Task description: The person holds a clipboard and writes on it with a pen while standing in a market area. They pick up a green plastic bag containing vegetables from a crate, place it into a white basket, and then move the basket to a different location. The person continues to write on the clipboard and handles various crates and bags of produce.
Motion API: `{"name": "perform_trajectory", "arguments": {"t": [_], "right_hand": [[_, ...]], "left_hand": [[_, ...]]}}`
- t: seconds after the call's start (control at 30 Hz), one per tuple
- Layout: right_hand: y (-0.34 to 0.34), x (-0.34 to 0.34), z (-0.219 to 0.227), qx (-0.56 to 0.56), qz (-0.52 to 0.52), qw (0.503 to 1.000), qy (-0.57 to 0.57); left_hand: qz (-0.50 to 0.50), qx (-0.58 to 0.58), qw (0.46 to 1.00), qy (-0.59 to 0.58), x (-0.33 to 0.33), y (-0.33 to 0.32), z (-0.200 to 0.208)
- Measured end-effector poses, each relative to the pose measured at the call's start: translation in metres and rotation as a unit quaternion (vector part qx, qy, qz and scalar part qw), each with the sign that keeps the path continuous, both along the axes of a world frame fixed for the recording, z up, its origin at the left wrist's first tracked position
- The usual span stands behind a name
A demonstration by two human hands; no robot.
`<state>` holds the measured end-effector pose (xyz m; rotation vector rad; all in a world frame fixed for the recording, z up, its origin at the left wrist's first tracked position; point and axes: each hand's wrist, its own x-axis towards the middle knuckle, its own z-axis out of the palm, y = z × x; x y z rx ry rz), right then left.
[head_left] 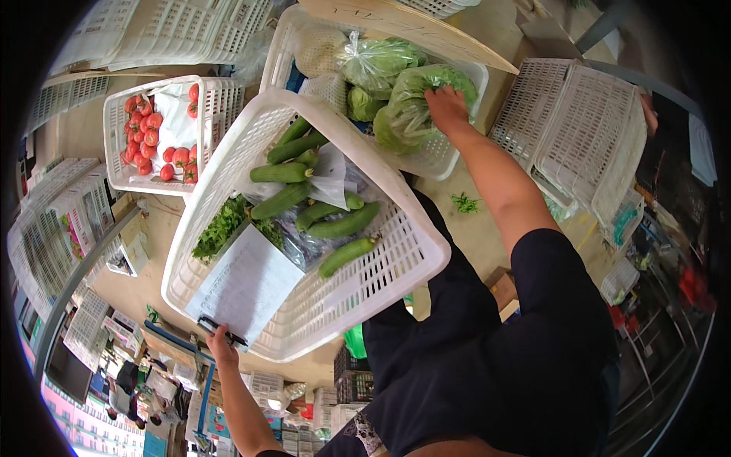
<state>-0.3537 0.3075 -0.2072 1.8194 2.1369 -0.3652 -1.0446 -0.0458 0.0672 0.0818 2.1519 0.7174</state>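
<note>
My left hand grips the lower edge of a written paper sheet, with a black pen by the fingers. The sheet lies over a white plastic basket of long green gourds and leafy greens. My right hand reaches into a second white crate behind it, fingers curled on a clear bag of green leafy vegetable. Another bagged green vegetable, a cabbage and pale produce in netting lie beside it.
At the left stands a white crate of tomatoes. Stacked white baskets are at the right. A cardboard piece spans the far crate's edge. Loose greens lie on the floor. Several people appear far off at lower left.
</note>
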Motion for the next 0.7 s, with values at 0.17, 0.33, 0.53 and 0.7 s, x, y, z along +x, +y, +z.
{"name": "perform_trajectory", "arguments": {"t": [0.17,0.33,0.53,0.7], "right_hand": [[-0.018,0.016,0.065,-0.036,-0.120,0.974,0.191],[-0.064,0.097,0.201,0.082,-0.198,0.929,0.301],[-0.107,0.044,0.408,0.082,-0.216,0.859,0.457],[-0.120,-0.024,0.465,0.073,-0.108,0.815,0.564]], "left_hand": [[0.027,-0.012,1.000,-0.005,0.004,-0.022,0.019],[-0.050,0.000,0.999,0.013,0.044,0.046,0.005],[-0.068,0.012,0.997,-0.031,0.039,0.072,-0.036],[-0.094,0.026,0.995,-0.006,0.043,0.084,-0.052]]}}
